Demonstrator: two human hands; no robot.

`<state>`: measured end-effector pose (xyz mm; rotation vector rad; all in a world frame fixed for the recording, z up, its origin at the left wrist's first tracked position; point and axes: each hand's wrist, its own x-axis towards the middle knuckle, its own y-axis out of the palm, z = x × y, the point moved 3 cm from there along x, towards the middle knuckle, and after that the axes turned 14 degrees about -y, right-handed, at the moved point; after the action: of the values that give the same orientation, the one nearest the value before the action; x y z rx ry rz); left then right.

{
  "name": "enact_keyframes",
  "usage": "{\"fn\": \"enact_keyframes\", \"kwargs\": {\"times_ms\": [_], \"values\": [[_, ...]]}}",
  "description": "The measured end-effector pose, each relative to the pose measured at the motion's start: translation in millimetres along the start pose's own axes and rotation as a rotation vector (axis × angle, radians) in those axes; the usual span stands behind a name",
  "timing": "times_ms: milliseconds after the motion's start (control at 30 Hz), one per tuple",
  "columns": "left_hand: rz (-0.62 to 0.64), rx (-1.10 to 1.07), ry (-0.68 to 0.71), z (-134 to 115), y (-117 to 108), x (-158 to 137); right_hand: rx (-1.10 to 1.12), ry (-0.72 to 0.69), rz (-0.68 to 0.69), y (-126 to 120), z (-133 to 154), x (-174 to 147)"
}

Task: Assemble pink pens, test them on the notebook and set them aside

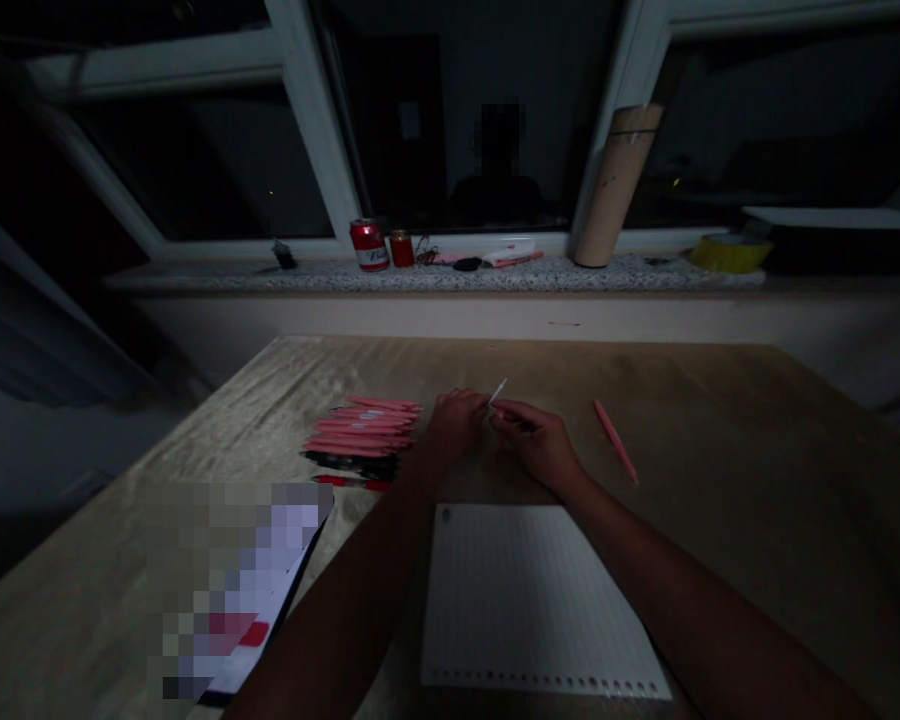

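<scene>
My left hand [459,428] is closed above the far side of the notebook, fingers wrapped round a thin white stick [499,390] that looks like a pen refill. It points up and away to the right. Close beside it, my right hand [538,440] has its thumb and fingers pinched at the stick's lower end; a small pinkish bit shows at the fingertips, too dark to name. Left of my hands lies a stack of pink pens [364,428], with black pens [352,463] and a red pen [352,482] on its near side. A single pink pen [615,440] rests to the right.
A lined notebook page [525,600] lies under my forearms. A phone or tablet [270,590], partly blurred out, is at the front left. On the windowsill [307,283] stand a red can [368,246], a small red jar [401,249], a tall tan cylinder [616,190] and yellow tape [729,254].
</scene>
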<state>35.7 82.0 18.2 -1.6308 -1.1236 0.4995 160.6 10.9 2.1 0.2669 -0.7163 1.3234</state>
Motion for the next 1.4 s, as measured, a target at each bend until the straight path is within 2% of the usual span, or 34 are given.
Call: {"fn": "enact_keyframes", "kwargs": {"times_ms": [233,967,1167,1400], "values": [[0.063,0.05,0.007,-2,9,-3,0.005,-0.016,-0.011,0,5,1],[0.041,0.03,-0.022,1,10,-4,-0.006,-0.006,-0.01,0,4,2],[0.035,-0.017,-0.041,3,9,-3,-0.005,0.0,-0.006,-1,7,2],[-0.051,-0.166,-0.068,4,0,-3,-0.036,0.007,-0.011,0,3,1]]}}
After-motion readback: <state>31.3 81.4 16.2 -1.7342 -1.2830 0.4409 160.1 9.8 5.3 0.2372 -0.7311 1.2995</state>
